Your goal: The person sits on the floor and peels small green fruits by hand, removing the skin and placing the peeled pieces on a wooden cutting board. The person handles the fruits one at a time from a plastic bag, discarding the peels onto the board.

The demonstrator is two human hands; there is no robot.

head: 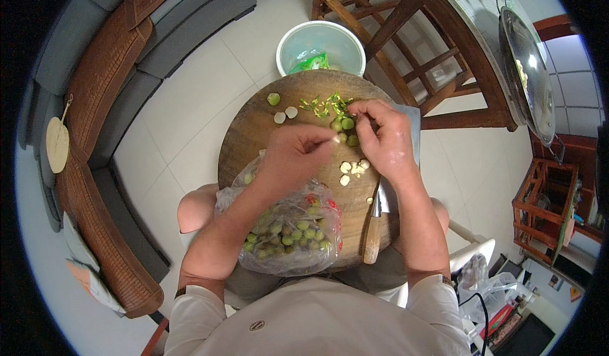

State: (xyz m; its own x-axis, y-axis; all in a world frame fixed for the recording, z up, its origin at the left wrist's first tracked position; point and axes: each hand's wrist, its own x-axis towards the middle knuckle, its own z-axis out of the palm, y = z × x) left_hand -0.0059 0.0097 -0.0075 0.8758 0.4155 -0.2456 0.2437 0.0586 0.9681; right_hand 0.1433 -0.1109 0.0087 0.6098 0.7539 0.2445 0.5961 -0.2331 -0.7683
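A round wooden chopping block point(361, 242) stands before me. My left hand point(302, 153) is blurred above it, thumb and forefinger pinched around a small pale piece. My right hand point(386, 134) rests near the block's right side, fingertips beside chopped green bits point(328, 104); whether it holds anything is hidden. Between the hands lie round green fruits point(348, 123), with peeled pale pieces point(354, 167) nearer me. Pale round slices point(285, 114) and a cut green fruit point(273, 99) are at the far left. A clear plastic bag point(295, 237) of green fruits sits below my left forearm.
A wooden-handled knife point(373, 237) lies at the block's right, its blade partly under my right forearm. Beyond the far edge stands a pale plastic basin point(321, 37) with a green wrapper inside. A wooden stool point(380, 37) is at the back right, a grey sofa point(200, 23) at the left.
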